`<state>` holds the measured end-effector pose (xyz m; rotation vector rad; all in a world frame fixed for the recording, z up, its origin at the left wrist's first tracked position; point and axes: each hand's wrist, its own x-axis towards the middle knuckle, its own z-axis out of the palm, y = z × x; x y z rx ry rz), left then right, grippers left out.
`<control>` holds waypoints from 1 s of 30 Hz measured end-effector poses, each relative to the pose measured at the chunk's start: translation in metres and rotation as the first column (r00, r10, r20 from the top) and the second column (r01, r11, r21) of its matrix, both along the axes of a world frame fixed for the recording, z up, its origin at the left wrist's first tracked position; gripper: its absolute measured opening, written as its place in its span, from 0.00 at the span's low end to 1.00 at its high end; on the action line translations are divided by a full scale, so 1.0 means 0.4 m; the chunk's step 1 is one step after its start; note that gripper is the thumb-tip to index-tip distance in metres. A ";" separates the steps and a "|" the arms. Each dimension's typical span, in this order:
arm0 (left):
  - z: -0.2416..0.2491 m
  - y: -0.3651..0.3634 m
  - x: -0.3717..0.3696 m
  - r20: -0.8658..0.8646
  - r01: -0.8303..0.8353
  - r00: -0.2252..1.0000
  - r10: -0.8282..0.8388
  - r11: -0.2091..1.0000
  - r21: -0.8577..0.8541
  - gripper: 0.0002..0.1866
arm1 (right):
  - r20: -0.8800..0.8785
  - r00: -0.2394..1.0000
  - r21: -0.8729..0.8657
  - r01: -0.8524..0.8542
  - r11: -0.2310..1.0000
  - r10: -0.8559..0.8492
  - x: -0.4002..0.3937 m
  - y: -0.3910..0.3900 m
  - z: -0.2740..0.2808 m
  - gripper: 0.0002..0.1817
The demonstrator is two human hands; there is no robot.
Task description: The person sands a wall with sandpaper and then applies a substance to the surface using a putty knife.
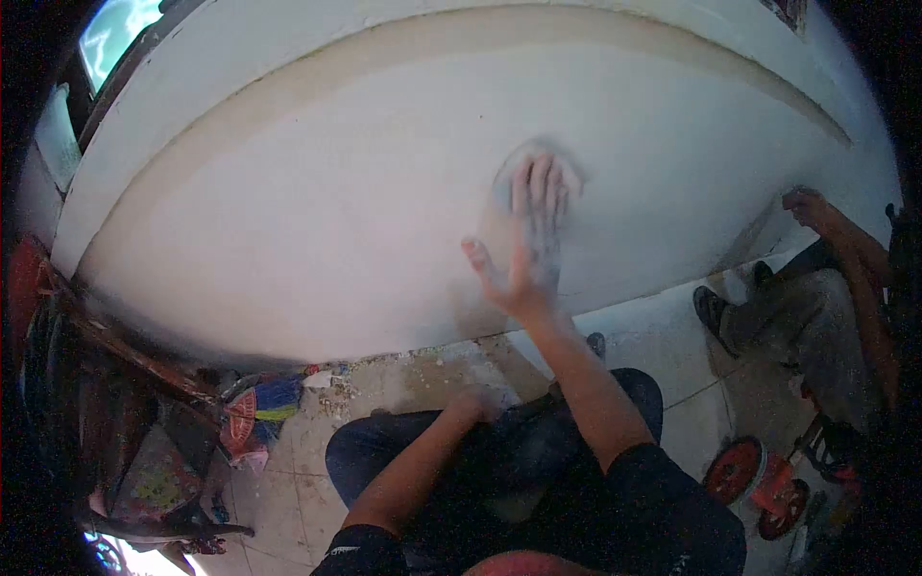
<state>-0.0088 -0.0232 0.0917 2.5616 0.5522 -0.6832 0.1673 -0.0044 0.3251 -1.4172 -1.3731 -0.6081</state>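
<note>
My right hand point(540, 226) presses flat on the big white curved panel point(336, 192), its fingers stretched forward and its thumb apart. Under the fingers is a thin, rounded grey piece that looks like sandpaper point(506, 190); its edge shows around the fingertips, blurred by motion. Pale dust coats the fingers. Low over my lap, my left hand point(475, 405) rests near my dark trousers. Its fingers are too dim and smeared to make out.
Another person sits at the right, one hand point(807, 206) near the panel. Beside them stands a red-wheeled object point(735, 470). A blue and red broom head point(259, 413) lies at the left, by dark clutter. Debris point(336, 389) litters the tiled floor along the panel's lower edge.
</note>
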 end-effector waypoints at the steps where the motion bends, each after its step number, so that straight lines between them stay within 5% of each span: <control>1: 0.067 -0.007 -0.011 0.066 -0.044 0.997 0.046 0.999 -0.031 0.19 | 0.005 1.000 0.002 0.004 1.000 -0.004 -0.008 0.001 -0.056 0.57; 4: 0.051 -0.008 -0.008 0.056 -0.016 0.998 0.014 0.999 0.043 0.19 | 0.010 0.997 -0.239 -0.076 0.968 0.081 -0.029 -0.014 -0.177 0.58; 7: -0.224 0.027 0.042 -0.133 0.106 0.986 -0.099 0.993 0.046 0.18 | 0.108 0.990 -0.246 -0.061 0.967 0.090 -0.010 -0.004 -0.106 0.58; 10: -0.157 0.022 0.042 -0.106 -0.086 0.991 0.079 0.995 -0.056 0.19 | 0.053 0.998 -0.075 0.025 0.997 -0.021 0.000 -0.016 0.036 0.59; 13: 0.184 -0.031 -0.017 0.105 -0.191 0.976 0.191 0.981 -0.007 0.20 | 0.065 0.995 -0.029 0.078 0.997 -0.076 0.006 -0.002 -0.001 0.60; 18: 0.009 -0.001 0.009 0.075 -0.161 0.983 0.165 0.985 -0.055 0.20 | 0.000 1.000 -0.216 -0.015 0.976 0.016 -0.041 0.019 -0.265 0.57; 23: 0.061 -0.006 -0.018 0.092 -0.221 0.969 0.228 0.972 -0.079 0.20 | -0.024 1.000 -0.002 0.017 1.000 -0.017 -0.001 0.021 -0.003 0.57; 26: 0.061 -0.009 -0.037 0.109 -0.258 0.956 0.271 0.959 -0.122 0.20 | -0.016 1.000 0.006 0.016 1.000 -0.016 -0.001 0.007 -0.066 0.56; 29: -0.106 0.023 -0.016 0.166 -0.315 0.921 0.352 0.924 -0.215 0.20 | 0.023 0.999 -0.085 -0.020 0.996 0.022 -0.022 0.009 -0.219 0.55; 30: -0.251 0.048 0.018 0.063 -0.206 0.974 0.216 0.969 -0.136 0.22 | 0.013 0.999 -0.137 -0.050 0.989 0.052 -0.031 0.009 -0.243 0.54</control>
